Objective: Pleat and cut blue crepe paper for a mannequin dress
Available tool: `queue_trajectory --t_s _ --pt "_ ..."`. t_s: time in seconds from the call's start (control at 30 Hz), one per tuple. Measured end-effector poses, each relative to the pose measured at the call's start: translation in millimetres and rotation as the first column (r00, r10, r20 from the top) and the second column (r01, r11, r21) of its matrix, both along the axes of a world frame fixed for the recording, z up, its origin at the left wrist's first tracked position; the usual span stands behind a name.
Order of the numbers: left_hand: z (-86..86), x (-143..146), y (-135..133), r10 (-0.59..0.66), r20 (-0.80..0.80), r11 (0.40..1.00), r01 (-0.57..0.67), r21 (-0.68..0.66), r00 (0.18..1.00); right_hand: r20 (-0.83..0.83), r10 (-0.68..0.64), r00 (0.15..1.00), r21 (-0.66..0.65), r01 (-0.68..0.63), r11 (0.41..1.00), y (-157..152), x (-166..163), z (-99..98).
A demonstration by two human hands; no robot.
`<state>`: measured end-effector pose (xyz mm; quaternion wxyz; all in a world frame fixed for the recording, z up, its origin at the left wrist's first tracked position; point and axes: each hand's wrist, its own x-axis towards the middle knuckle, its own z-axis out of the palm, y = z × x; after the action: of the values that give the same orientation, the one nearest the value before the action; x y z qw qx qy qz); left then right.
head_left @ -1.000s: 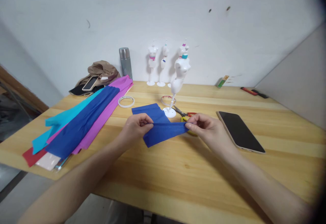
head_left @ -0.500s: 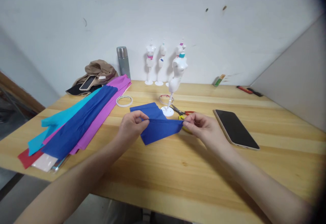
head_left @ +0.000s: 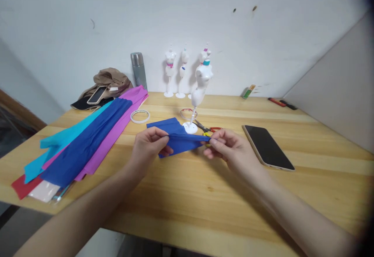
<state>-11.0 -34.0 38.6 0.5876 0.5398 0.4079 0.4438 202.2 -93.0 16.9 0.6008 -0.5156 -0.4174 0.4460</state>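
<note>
A small piece of dark blue crepe paper is stretched between my hands just above the wooden table. My left hand pinches its left end and my right hand pinches its right end. Another blue piece lies flat on the table right behind. A white mini mannequin on a stand rises just beyond the paper, with scissors beside its base.
Long sheets of blue, cyan, purple and red paper lie at the left. A tape ring, a grey flask, a brown cloth with a phone, more mini mannequins stand behind. A black phone lies at the right.
My hands have drawn slightly closer together and gathered the blue piece into a narrower, bunched strip. The view has shifted a little to the right.
</note>
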Motion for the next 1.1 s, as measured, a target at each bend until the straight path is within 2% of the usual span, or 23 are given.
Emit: queue_trajectory --t_s 0.13,0.23,0.4,0.5,0.73,0.87,1.1 --pt "4.4 -0.2 -1.8 0.043 0.075 0.999 -0.045 0.024 0.996 0.057 -0.08 0.995 0.183 0.069 0.981 0.9 4.5 -9.1" --pt "9.2 0.2 -4.9 0.081 0.102 0.995 -0.087 0.052 0.991 0.096 -0.173 0.98 0.281 0.14 0.949 -1.5 7.0 -8.7" --pt "11.8 -1.4 -7.0 0.086 0.117 0.988 -0.1 0.118 0.989 0.137 -0.192 0.972 0.398 0.123 0.909 -5.5 8.1 -4.9" --pt "8.5 -2.9 -6.8 0.086 0.119 0.989 -0.099 0.109 0.989 0.119 -0.177 0.977 0.403 0.115 0.908 -5.3 8.5 -5.2" --pt "1.4 -4.0 -5.8 0.077 0.141 0.994 -0.087 0.062 0.987 0.038 -0.2 0.979 0.316 0.178 0.932 -3.3 7.8 -6.5" --pt "1.3 -2.7 -5.4 0.069 0.13 0.996 -0.076 0.056 0.989 0.067 -0.197 0.978 0.279 0.171 0.945 -2.6 8.5 -7.9" --pt "0.7 -0.4 -4.6 0.057 0.113 0.996 -0.064 0.063 0.992 0.048 -0.218 0.975 0.314 0.193 0.93 -1.6 6.5 -9.7"
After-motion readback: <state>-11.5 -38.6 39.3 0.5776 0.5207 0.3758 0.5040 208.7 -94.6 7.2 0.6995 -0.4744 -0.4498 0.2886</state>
